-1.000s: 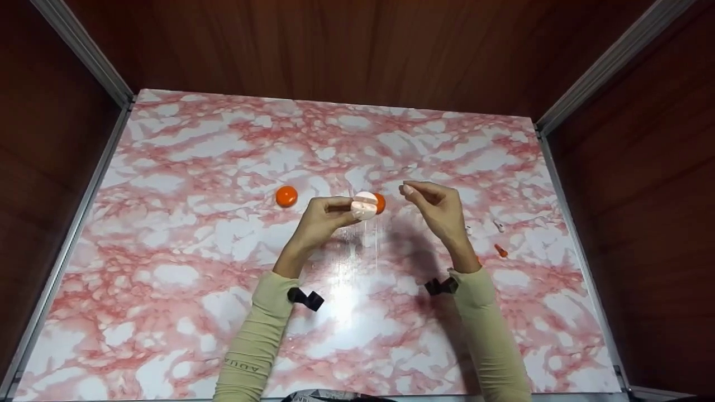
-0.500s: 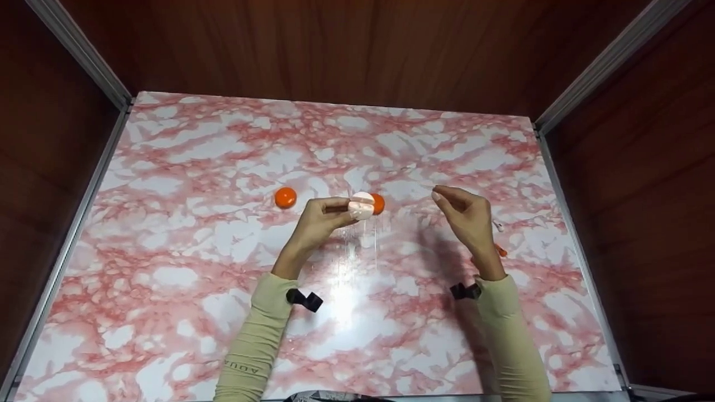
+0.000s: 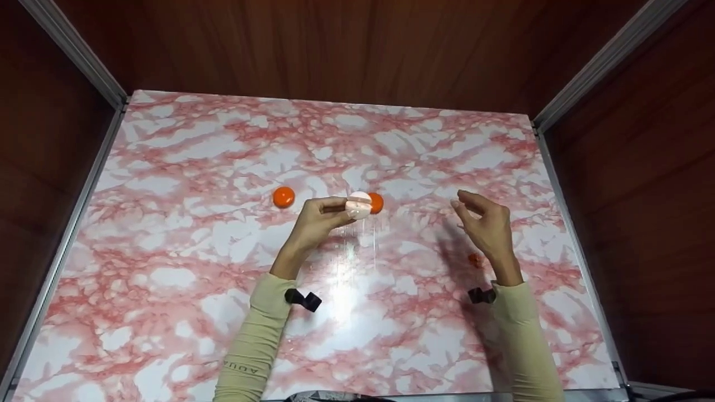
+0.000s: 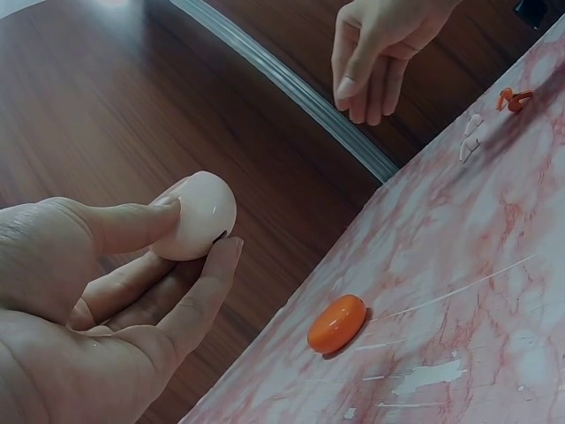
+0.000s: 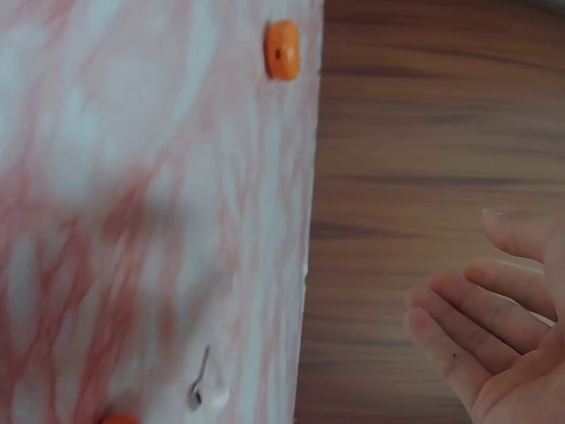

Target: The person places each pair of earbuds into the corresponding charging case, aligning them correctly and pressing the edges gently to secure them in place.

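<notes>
Two bare hands in pale green sleeves [image 3: 260, 335] show in the head view, both over the marbled tabletop [image 3: 184, 312]. Near its middle, the left hand [image 3: 313, 220] pinches a pale rounded case [image 3: 358, 205], thumb and fingers curled against it. Just right of that case, and partly covered by it, appears an orange case [image 3: 377, 203]. A second orange case [image 3: 284, 197] rests left of the tabletop's middle. Above the tabletop's right part is the right hand [image 3: 487, 226], thumb and forefinger parted, with nothing gripped. Small orange pieces [image 3: 476, 260] lie on the tabletop beside that wrist.

From the left wrist, the pale case, marked by a dark slit, sits between thumb and fingers, clear above the tabletop. One orange case lies on the tabletop; the small orange pieces and small pale pieces [image 4: 470, 139] lie farther along it.

At the right wrist, the right hand, loosely spread, extends beyond the tabletop's edge. An orange case rests close inside that edge; I cannot tell which one.
</notes>
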### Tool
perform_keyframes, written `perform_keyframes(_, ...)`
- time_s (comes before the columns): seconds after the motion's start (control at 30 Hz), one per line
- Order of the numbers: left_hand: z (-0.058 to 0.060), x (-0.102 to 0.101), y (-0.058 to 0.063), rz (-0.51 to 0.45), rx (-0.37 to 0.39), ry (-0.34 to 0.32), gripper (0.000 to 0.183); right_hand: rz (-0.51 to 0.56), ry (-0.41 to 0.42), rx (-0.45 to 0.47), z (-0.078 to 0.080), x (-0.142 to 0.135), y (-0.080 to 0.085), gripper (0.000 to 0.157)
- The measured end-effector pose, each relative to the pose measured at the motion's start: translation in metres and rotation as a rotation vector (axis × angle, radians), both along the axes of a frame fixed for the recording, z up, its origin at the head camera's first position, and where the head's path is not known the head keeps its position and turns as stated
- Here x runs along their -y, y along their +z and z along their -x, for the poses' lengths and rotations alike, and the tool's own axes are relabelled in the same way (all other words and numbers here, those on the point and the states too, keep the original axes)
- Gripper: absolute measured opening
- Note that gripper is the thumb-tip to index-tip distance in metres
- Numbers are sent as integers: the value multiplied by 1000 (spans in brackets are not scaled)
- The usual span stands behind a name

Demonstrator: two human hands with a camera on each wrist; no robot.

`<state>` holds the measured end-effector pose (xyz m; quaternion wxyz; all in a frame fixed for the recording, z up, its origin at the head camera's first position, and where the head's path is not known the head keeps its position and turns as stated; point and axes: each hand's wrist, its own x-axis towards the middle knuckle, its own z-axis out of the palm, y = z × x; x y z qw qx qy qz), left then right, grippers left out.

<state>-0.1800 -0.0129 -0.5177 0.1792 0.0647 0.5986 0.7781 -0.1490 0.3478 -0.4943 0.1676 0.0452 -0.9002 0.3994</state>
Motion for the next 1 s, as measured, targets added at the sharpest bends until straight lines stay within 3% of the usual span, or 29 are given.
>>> perform_keyframes(0.37, 0, 0, 1, 2, 7, 7, 38, -236, 21, -24, 0, -19, -9, 42)
perform_keyframes(0.67, 2, 1, 0, -7, -7, 5, 40, -429, 121, -36, 1, -34, -20, 43)
perform_keyframes(0.83, 0, 1, -1, -11, -10, 3, 39, -497, 177, 2, -1, -46, -29, 33)
perform_keyframes(1.0, 0, 1, -2, -15, 3, 6, 38, -524, 222, 56, 0, -51, -35, 5)
